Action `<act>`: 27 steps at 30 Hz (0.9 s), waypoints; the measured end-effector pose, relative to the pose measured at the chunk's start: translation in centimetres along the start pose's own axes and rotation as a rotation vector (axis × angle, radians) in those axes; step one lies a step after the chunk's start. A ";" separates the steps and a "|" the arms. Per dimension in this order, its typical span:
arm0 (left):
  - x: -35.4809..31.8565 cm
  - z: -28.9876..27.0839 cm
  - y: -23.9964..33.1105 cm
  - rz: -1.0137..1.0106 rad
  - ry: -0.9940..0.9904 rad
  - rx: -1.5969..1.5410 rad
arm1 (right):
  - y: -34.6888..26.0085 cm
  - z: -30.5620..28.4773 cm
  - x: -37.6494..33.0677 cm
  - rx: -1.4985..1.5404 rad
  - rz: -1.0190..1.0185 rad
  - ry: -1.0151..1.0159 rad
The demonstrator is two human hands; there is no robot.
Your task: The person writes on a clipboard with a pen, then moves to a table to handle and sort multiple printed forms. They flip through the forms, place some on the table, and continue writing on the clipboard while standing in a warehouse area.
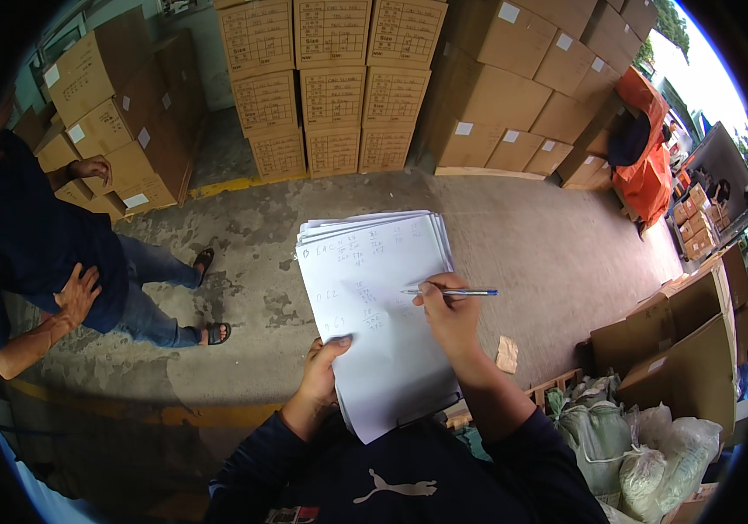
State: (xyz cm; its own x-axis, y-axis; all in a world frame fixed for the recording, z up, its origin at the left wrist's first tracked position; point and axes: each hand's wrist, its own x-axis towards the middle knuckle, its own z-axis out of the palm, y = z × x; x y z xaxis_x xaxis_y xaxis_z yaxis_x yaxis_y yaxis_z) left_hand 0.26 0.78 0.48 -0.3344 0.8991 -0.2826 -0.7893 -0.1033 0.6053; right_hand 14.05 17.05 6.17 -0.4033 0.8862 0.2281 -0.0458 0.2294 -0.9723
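Note:
A thick stack of white paper sheets [383, 367] with handwriting on the top page lies before my chest. My left hand [325, 374] grips its lower left edge, thumb on top and the other fingers hidden underneath. Between the fingers of my right hand [448, 316] is a ballpoint pen [472, 293] with a clear barrel and a blue end. The pen's tip points left over the right half of the top page, close to the paper; whether it touches, I cannot tell. Part of my right hand rests near the page's right edge.
Another person [68, 253] in a dark shirt and jeans stands at the left. Stacked cardboard boxes [330, 96] line the far side, with more boxes [514, 96] on a pallet to their right. Plastic sacks [654, 445] lie at lower right; a flat brown scrap [507, 355] is on the floor.

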 end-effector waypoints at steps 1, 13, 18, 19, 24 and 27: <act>0.0 -0.1 0.0 -0.002 0.000 -0.001 | 0.0 0.0 0.0 -0.002 0.006 0.002; -0.1 -0.2 -0.2 -0.006 0.013 -0.025 | 0.5 0.3 0.1 0.000 0.015 0.001; -0.1 -0.2 -0.2 -0.007 0.020 -0.020 | 0.6 0.3 0.2 0.011 0.008 -0.003; -0.1 -0.2 -0.2 0.001 0.012 -0.020 | 0.6 0.4 0.2 0.011 0.010 -0.004; -0.1 -0.2 -0.2 -0.001 0.011 -0.020 | 0.6 0.4 0.2 0.016 0.014 -0.004; -0.7 -0.2 -0.3 -0.010 0.012 -0.018 | 0.5 0.4 -0.3 0.011 0.020 0.000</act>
State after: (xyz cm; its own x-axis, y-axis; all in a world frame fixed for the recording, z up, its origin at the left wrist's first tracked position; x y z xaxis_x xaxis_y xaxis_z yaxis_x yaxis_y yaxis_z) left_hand 0.62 0.07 0.32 -0.3320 0.8951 -0.2976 -0.8019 -0.1017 0.5887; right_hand 13.81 16.73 5.56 -0.4044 0.8905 0.2086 -0.0473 0.2074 -0.9771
